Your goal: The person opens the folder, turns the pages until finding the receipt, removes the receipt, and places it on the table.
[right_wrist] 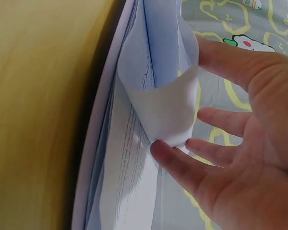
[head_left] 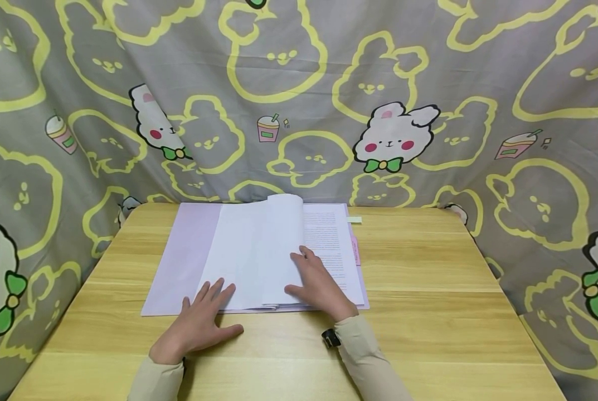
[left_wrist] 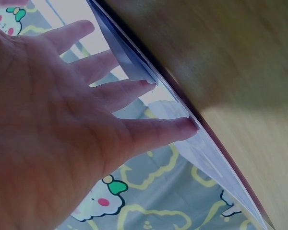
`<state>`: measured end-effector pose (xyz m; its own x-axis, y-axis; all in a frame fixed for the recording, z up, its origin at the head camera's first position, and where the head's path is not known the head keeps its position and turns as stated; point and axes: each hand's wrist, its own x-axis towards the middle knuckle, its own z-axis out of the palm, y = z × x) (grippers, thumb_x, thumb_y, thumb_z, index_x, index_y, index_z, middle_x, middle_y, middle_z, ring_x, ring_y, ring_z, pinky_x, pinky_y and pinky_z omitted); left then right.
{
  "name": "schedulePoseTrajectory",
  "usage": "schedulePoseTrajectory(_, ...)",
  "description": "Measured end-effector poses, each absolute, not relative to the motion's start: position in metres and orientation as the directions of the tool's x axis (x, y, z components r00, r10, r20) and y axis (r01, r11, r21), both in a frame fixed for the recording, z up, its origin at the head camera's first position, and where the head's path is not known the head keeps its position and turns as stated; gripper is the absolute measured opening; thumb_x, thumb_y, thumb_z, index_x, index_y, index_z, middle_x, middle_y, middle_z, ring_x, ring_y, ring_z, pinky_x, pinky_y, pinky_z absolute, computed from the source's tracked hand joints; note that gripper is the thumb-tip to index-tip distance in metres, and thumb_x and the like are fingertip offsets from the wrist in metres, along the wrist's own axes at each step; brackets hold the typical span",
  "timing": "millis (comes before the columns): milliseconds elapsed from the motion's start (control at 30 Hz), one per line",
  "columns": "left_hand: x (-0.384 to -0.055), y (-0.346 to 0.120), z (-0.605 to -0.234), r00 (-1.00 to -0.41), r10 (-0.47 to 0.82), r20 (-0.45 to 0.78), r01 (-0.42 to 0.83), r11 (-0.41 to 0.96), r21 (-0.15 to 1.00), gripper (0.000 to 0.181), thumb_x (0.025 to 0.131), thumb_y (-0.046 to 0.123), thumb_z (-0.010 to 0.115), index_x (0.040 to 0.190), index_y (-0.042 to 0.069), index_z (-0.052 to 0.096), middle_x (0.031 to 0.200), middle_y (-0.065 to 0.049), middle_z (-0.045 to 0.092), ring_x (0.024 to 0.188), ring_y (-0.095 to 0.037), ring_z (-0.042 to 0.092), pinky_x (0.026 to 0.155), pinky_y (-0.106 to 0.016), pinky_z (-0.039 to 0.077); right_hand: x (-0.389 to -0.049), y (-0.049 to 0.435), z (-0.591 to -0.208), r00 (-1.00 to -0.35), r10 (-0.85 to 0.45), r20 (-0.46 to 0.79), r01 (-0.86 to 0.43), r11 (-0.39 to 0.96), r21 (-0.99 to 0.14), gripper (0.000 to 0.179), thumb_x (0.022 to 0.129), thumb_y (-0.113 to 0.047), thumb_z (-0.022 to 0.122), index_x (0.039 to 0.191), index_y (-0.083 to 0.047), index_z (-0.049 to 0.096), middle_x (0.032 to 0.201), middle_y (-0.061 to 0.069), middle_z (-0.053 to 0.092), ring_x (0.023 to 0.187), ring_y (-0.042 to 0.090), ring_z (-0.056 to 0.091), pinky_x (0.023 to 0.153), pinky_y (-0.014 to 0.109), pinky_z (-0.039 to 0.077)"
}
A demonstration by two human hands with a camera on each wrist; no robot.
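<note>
A lilac folder (head_left: 185, 239) lies spread on the wooden table, with white pages inside. One white page (head_left: 285, 239) is curled over toward the left, and a printed sheet (head_left: 326, 234) shows beneath it on the right. My right hand (head_left: 321, 281) touches the outside of the curl with extended, spread fingers; in the right wrist view the curled page (right_wrist: 170, 108) bows against the fingertips (right_wrist: 163, 151). My left hand (head_left: 200, 317) rests with fingers spread on the lower left of the pages, its thumb over the table. The left wrist view shows the fingers (left_wrist: 153, 132) at the folder's edge.
A pink tab (head_left: 355, 250) and a pale green tab (head_left: 355, 220) stick out from the folder's right side. Wooden table (head_left: 429, 312) surrounds the folder. A patterned grey curtain (head_left: 324, 72) hangs behind and along both sides.
</note>
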<state>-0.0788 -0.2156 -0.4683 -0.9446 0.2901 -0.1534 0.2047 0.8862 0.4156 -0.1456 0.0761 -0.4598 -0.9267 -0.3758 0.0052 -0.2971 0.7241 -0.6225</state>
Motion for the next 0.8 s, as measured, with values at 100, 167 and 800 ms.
schedulePoseTrajectory(100, -0.079, -0.215, -0.468, -0.946, 0.288, -0.147, 0.206, 0.888, 0.41, 0.096, 0.083, 0.067, 0.072, 0.157, 0.014, 0.042, 0.164, -0.021, 0.032, 0.15, -0.054, 0.023, 0.102, -0.088, 0.017, -0.145, 0.074, -0.46, -0.921, -0.391, -0.002, -0.305, 0.722, -0.621, 0.082, 0.087, -0.029, 0.084, 0.153, -0.002, 0.044, 0.165, 0.02, 0.029, 0.15, 0.036, 0.034, 0.12, 0.048, 0.033)
schedulePoseTrajectory(167, -0.079, -0.215, -0.468, -0.947, 0.287, -0.145, 0.208, 0.891, 0.404, 0.096, 0.083, 0.067, 0.072, 0.157, 0.013, 0.042, 0.164, -0.022, 0.032, 0.149, -0.054, 0.024, 0.102, -0.088, 0.017, -0.144, 0.073, -0.46, -0.916, -0.402, -0.004, -0.31, 0.714, -0.627, 0.083, 0.087, -0.03, 0.083, 0.153, -0.002, 0.044, 0.165, 0.02, 0.029, 0.15, 0.037, 0.033, 0.121, 0.048, 0.033)
schedulePoseTrajectory(800, -0.078, -0.214, -0.467, -0.949, 0.294, -0.113, 0.23, 0.891, 0.391, 0.097, 0.084, 0.067, 0.071, 0.158, 0.013, 0.04, 0.163, -0.022, 0.034, 0.148, -0.055, 0.028, 0.1, -0.088, 0.02, -0.131, 0.053, -0.464, -0.88, -0.476, 0.001, -0.388, 0.717, -0.579, 0.075, 0.091, -0.037, 0.078, 0.15, -0.001, 0.048, 0.165, 0.018, 0.031, 0.15, 0.033, 0.035, 0.119, 0.044, 0.036)
